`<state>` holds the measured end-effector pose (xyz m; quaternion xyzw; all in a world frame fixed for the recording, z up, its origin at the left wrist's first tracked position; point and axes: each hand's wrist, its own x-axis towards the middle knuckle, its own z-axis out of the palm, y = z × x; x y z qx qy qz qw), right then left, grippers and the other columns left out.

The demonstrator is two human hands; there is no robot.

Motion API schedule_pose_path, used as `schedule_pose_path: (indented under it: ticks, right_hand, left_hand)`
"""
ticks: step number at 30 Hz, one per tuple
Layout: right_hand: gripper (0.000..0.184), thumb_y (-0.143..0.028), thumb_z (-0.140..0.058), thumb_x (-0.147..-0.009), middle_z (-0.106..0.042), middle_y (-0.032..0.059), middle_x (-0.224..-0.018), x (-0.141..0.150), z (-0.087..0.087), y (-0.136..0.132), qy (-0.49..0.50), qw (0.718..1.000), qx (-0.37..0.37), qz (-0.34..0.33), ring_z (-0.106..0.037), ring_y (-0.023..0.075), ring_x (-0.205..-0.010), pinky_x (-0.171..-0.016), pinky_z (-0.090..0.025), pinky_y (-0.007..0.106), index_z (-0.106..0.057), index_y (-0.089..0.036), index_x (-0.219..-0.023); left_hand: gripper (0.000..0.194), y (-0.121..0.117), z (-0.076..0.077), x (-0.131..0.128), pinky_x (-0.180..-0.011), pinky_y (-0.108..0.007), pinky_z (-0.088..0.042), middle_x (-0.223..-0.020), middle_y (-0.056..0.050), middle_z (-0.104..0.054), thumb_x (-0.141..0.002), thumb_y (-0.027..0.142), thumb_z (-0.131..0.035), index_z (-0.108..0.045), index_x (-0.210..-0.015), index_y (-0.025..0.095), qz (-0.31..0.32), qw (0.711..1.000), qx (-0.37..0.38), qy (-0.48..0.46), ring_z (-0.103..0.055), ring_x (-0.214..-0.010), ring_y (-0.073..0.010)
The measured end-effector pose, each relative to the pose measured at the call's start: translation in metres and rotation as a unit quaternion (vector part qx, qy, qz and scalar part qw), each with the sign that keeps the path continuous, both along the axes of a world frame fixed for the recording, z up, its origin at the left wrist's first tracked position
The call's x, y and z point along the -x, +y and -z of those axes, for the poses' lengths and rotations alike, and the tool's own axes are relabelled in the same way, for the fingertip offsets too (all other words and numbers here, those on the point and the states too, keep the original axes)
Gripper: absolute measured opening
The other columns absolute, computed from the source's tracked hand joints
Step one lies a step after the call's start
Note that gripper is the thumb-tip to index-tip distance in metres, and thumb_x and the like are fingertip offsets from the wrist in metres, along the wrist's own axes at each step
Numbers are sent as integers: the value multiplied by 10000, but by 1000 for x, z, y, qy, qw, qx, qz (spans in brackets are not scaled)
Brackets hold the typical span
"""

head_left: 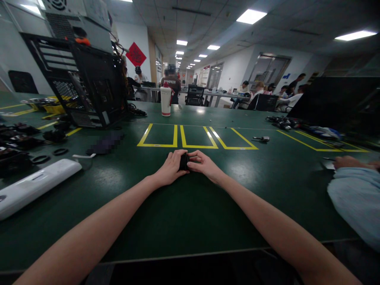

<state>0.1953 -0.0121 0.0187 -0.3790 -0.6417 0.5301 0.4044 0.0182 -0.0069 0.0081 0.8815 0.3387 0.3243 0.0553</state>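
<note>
Between my two hands is a small black part [184,162], held just over the green table [184,213]; its exact kind is too dark to make out. My left hand [170,168] wraps round it from the left, with the thumb below and the fingers on top. From the right, my right hand [204,164] pinches the same part, its fingertips and thumb closed on its side. The fingers hide much of the part.
Yellow tape outlines [178,136] lie beyond my hands, and a screwdriver-like tool [261,139] is right of them. A white cup [166,102] stands farther back. At left are an open computer case [89,83] and a white power strip [38,186]. A co-worker's sleeve [353,198] is at right.
</note>
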Motion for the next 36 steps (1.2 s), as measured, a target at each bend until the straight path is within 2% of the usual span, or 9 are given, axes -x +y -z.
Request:
schedule_pose_path:
  ticks: [4,8,10,14,20,27,31,36]
  right_hand:
    - [309,-318,-637,-647,-535,20,-933,4,1,0,22,1000,13,13,-548,145,-851,-772,-479,359,-512,-226,-914]
    - [334,-318,-616,-671,-524,41,-1016,3,-1,0,-1,1000,26,8,-538,160,-918,-814,-464,373,-512,-212,-970]
    - [332,-297,-619,-670,-519,45,-1042,1,-3,0,-17,1000,9,-2,-530,165,-945,-846,-446,381,-516,-206,-972]
    - [394,-220,-677,-607,-533,23,-974,-1,-5,-1,-20,999,-36,-15,-522,160,-954,-863,-432,365,-501,-214,-959]
    - [332,-332,-625,-662,-539,31,-928,1,2,3,-10,1000,-15,14,-533,166,-902,-785,-469,371,-499,-219,-947]
    - [339,-307,-613,-678,-538,60,-1032,-1,-3,4,-46,999,-19,-1,-511,183,-979,-863,-424,396,-529,-201,-990]
    - [375,-247,-664,-625,-550,38,-985,-3,-7,1,-47,997,-55,-22,-514,167,-969,-868,-417,380,-516,-202,-967]
    - [307,-323,-611,-678,-564,32,-931,0,-2,2,-28,999,-30,6,-539,164,-913,-814,-447,381,-517,-217,-950]
  left_hand:
    - [611,-1,0,0,-858,-420,-366,-1182,-104,-372,-718,281,-588,-229,-1206,200,-5,1000,3,0,-416,-1035,-257]
    - [606,-2,-2,0,-868,-415,-362,-1182,-102,-373,-727,279,-579,-223,-1211,200,-2,1000,7,7,-409,-1041,-254]
    - [599,-2,-3,0,-873,-405,-360,-1177,-103,-376,-730,284,-576,-229,-1209,191,-1,1000,6,9,-404,-1042,-252]
    - [584,-1,-3,0,-863,-397,-363,-1166,-106,-381,-735,289,-569,-241,-1204,179,0,1000,3,9,-408,-1021,-247]
    - [610,0,1,0,-860,-408,-361,-1164,-101,-384,-718,293,-589,-239,-1206,192,1,1000,-5,-8,-409,-1019,-254]
    - [611,0,0,0,-858,-403,-362,-1175,-105,-376,-723,298,-585,-234,-1210,183,1,1000,-5,-1,-406,-1014,-251]
    - [591,-1,-2,0,-855,-400,-364,-1167,-106,-382,-731,286,-576,-239,-1204,178,4,1000,-4,4,-404,-1015,-250]
    - [606,0,-1,0,-847,-410,-367,-1171,-102,-381,-723,289,-584,-233,-1208,194,4,1000,-1,-2,-408,-1023,-255]
